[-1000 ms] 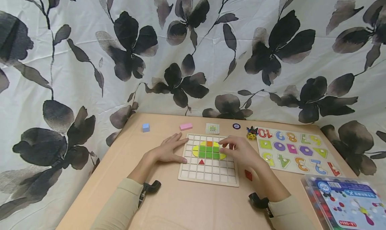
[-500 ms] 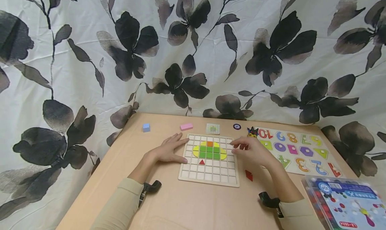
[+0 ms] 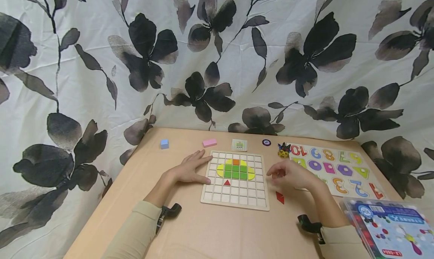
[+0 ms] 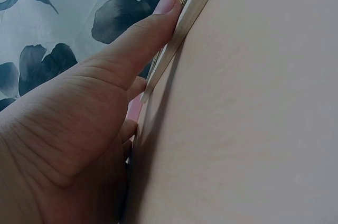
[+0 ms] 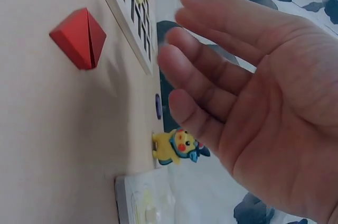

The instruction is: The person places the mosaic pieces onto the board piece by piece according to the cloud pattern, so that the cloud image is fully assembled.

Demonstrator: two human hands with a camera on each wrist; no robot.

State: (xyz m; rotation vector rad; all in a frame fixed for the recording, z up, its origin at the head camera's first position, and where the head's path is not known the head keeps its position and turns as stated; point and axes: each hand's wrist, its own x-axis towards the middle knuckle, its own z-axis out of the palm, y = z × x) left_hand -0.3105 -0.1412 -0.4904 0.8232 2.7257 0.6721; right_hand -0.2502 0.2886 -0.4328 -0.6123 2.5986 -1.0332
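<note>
The white gridded board [image 3: 234, 196] lies mid-table, bearing a patch of green pieces [image 3: 235, 171], yellow rounded pieces, an orange square [image 3: 236, 161] and one red triangle [image 3: 226, 182]. My left hand [image 3: 190, 169] rests at the board's left side with fingers spread; its thumb [image 4: 142, 31] touches the edge in the left wrist view. Off the board's right side hovers my right hand [image 3: 291, 173], loosely bent and holding nothing. Below it on the table sit red triangular pieces [image 3: 280, 197], seen side by side in the right wrist view as red blocks [image 5: 79, 39].
A number puzzle board [image 3: 333, 170] lies at right, with a clear-sided boxed set [image 3: 390, 229] nearer me. Along the back are a blue cube [image 3: 164, 143], a pink block [image 3: 209, 142], a pattern card [image 3: 239, 144], a dark round disc [image 3: 266, 142] and a yellow figurine [image 3: 283, 150].
My right hand has drawn back rightward from over the board's yellow and green pieces to beside the board. The left hand and the board have stayed put.
</note>
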